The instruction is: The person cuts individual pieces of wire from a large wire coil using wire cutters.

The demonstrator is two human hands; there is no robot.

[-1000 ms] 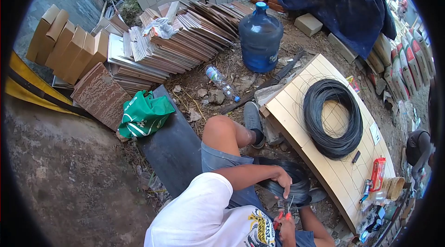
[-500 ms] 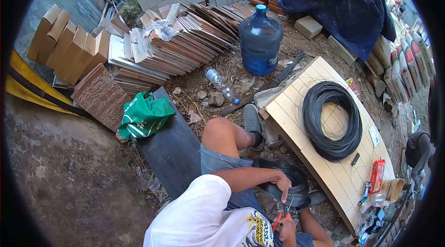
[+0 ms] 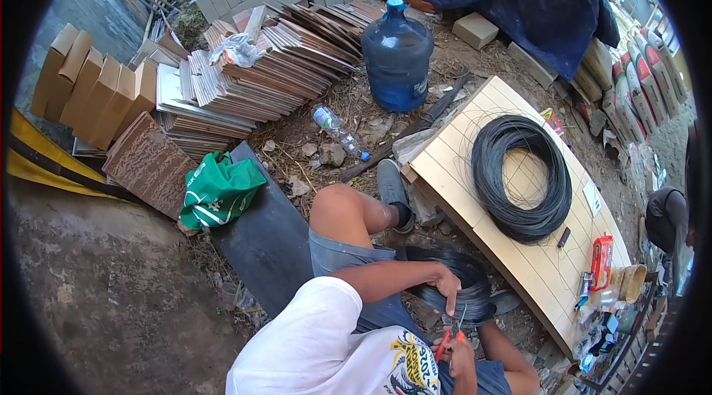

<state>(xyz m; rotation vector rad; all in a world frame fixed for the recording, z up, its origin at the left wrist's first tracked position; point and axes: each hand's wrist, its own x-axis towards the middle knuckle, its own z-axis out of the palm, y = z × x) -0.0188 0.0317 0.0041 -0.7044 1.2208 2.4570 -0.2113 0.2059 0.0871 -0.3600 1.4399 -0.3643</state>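
My left hand [image 3: 448, 288] reaches across from the left, with its fingers curled over the black wire coil [image 3: 471, 280] and pinching at wire beside the plier jaws. Just below it, my right hand [image 3: 458, 356] is closed around red-handled pliers [image 3: 443, 344], whose metal jaws point up towards my left fingers. The coil rests between my legs, partly hidden by my left hand and forearm. Exactly what lies between the jaws is too small to tell. A larger wire coil [image 3: 488, 195] lies on the tan tiled board [image 3: 437, 165] to the right.
A green bag [image 3: 221, 191] lies on a dark board [image 3: 278, 247] at left. Stacked tiles [image 3: 245, 83], a plastic bottle [image 3: 337, 132] and a large blue water jug [image 3: 398, 61] are ahead. A red packet [image 3: 601, 261] is on the tiled board; another person [image 3: 664, 221] bends at far right.
The whole view has shifted slightly, so the surroundings sit a little further left and up. My hands stay close together at the pliers, with the left fingers slightly nearer the jaws.
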